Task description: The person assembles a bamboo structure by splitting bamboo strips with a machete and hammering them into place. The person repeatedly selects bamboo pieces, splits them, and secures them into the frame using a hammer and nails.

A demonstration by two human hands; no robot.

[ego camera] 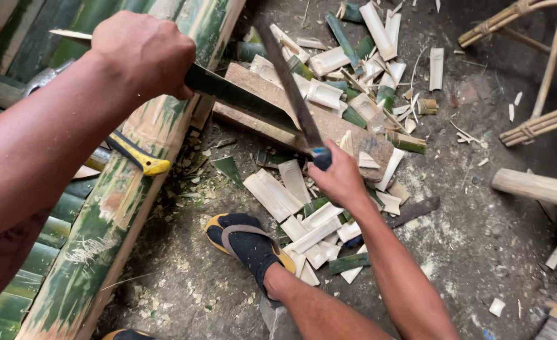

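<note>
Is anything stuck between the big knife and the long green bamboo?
Nothing visible is. The left hand grips the big knife, whose blade lies against the edge of the green bamboo. The right hand holds a thin strip crossing over the blade, beyond the bamboo.

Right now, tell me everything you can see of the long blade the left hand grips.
The blade is a long, dark, flat piece of metal, dull and worn. The left hand closes over its handle end, which is hidden in the fist. From there it slants down and to the right, above a flat wooden block, to where a thinner dark file held by the right hand crosses it near its far end. Its tip is hidden there.
</note>
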